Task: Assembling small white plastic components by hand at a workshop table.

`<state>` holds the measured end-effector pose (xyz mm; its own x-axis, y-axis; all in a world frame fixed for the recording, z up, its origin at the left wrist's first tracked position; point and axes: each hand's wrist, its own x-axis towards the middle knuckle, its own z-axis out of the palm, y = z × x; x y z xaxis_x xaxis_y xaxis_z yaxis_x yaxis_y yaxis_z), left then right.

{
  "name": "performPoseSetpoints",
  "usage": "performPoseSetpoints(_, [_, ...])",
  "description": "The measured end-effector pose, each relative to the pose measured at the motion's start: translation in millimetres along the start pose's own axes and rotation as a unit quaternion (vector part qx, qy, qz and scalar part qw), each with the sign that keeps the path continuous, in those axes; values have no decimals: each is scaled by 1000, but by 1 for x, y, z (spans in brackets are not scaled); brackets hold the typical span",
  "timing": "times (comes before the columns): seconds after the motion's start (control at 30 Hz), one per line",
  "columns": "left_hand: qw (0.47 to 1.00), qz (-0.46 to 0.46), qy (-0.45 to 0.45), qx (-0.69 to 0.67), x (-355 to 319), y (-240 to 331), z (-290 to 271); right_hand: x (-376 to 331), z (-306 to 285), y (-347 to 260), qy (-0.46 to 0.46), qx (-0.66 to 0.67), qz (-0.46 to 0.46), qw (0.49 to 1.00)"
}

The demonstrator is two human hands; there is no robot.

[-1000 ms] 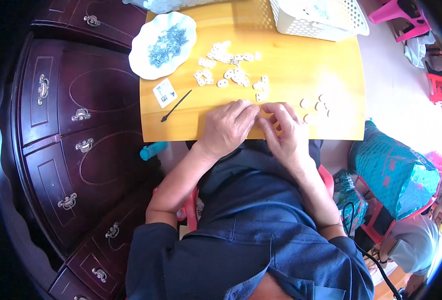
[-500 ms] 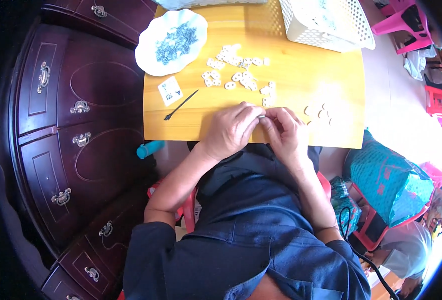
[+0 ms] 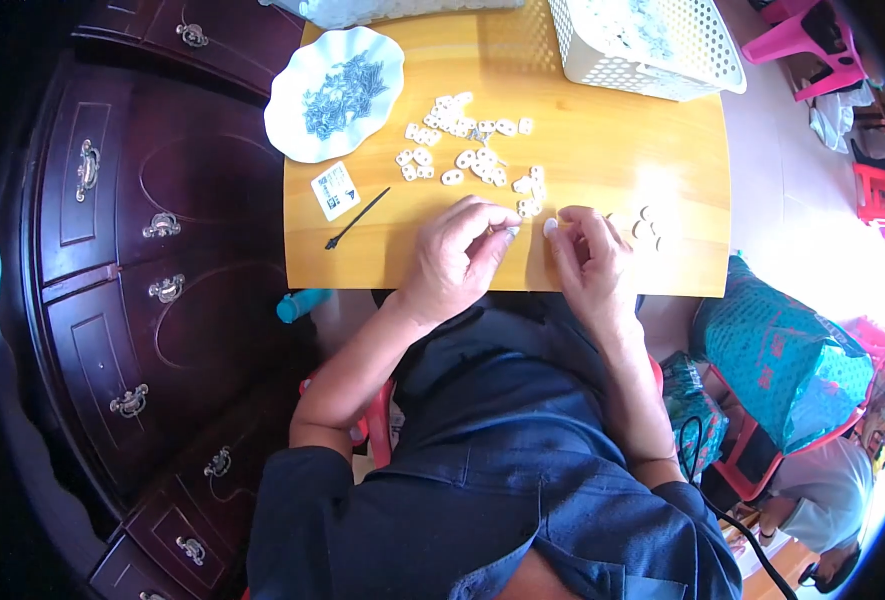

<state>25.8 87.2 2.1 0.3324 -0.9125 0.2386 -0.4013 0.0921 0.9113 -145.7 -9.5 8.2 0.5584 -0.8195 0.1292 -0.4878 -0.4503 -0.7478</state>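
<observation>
At the far left stands a dark wooden cabinet with metal pulls, its side hard against the yellow wooden table. On the table's left end sits a white scalloped dish heaped with small grey metal pieces, and just below it lie a little printed card and a thin black pick. The pick lies close to the near edge; a brush of the forearm could sweep it off.

The left hand has its grip narrow, thumb and forefinger pinched on a tiny metal piece, too small to make out. Just beside it, the right hand pinches a small white piece in an equally tight grip. The 2 parts are near but apart, held just over the table's near half. Both are tiny, so a slip could send either into the lap or onto the floor.

Above the hands, loose white pieces lie scattered, and a reaching wrist could scatter them further. A white perforated basket stands at the upper right.
</observation>
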Motion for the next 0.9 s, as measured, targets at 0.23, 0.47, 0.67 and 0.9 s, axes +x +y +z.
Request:
performPoseSetpoints(0.23, [998, 63, -13, -25, 4, 18, 13, -21, -6, -9, -100, 394, 183, 895])
performPoseSetpoints(0.47, [996, 83, -34, -6, 2, 20, 15, -30, 5, 4, -113, 595, 217, 765])
performPoseSetpoints(0.67, [986, 136, -31, 95, 16, 29, 6, -33, 4, 6, -73, 608, 190, 768])
performPoseSetpoints(0.9, [906, 163, -64, 385, 31, 12, -10, -39, 2, 7, -67, 600, 173, 778])
